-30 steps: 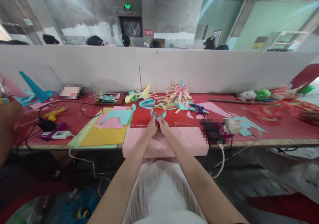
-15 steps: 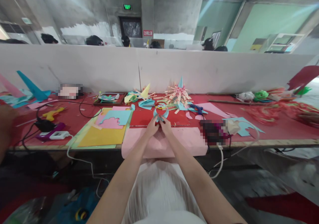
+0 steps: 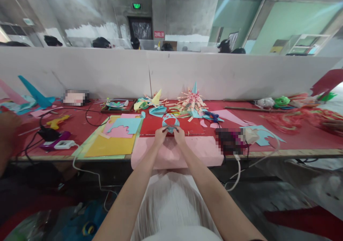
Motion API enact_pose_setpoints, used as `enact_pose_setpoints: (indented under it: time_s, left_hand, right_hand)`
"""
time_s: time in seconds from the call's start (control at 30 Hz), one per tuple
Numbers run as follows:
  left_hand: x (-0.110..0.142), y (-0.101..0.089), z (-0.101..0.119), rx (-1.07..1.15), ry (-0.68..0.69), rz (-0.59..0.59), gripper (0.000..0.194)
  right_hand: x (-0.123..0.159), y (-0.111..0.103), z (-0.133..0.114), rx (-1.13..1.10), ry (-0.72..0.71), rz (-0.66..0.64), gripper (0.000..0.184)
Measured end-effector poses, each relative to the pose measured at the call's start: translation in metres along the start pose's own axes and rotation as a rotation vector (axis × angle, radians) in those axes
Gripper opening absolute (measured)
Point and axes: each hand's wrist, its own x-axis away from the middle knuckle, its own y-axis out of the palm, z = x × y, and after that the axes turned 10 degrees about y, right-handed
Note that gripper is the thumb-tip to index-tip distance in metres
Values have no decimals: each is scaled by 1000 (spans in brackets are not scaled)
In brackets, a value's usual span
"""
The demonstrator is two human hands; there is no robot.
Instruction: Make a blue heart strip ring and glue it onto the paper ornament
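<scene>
My left hand (image 3: 160, 135) and my right hand (image 3: 179, 134) are close together over a red sheet (image 3: 193, 126). Between them they pinch the near edge of a light-blue paper piece with reddish spots (image 3: 165, 120), curved like a ring or cap. Its exact shape is partly hidden by my fingers. Beneath my wrists lies a pink sheet (image 3: 203, 151) that curls over the table's front edge. Just beyond the blue piece are a folded blue paper shape (image 3: 158, 111) and a pink spiky paper ornament with a blue cone (image 3: 193, 97).
Stacked coloured sheets (image 3: 109, 146) lie to the left, with a yellow glue gun (image 3: 58, 122) and a power strip (image 3: 63, 144) beyond. A dark blue glue gun (image 3: 212, 117) and cables are on the right. A white partition (image 3: 112, 73) borders the back. Another person's hand (image 3: 8, 130) is at far left.
The blue paper piece has tilted in my hands, so its spotted surface now shows where an open loop was seen. My hands have shifted slightly apart.
</scene>
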Motion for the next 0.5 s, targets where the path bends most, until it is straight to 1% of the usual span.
enact_pose_setpoints:
  time_s: [0.1, 0.27, 0.4, 0.5]
  left_hand:
    - [0, -2, 1, 10, -19, 36, 33]
    - [0, -5, 6, -11, -90, 89, 33]
    - [0, -4, 7, 4, -81, 99, 32]
    - [-1, -2, 4, 40, -74, 96, 32]
  right_hand:
    - [1, 0, -1, -37, -3, -30, 39]
    - [1, 3, -1, -75, 67, -28, 45]
    - [1, 7, 0, 26, 105, -33, 47]
    - [1, 7, 0, 87, 88, -35, 45]
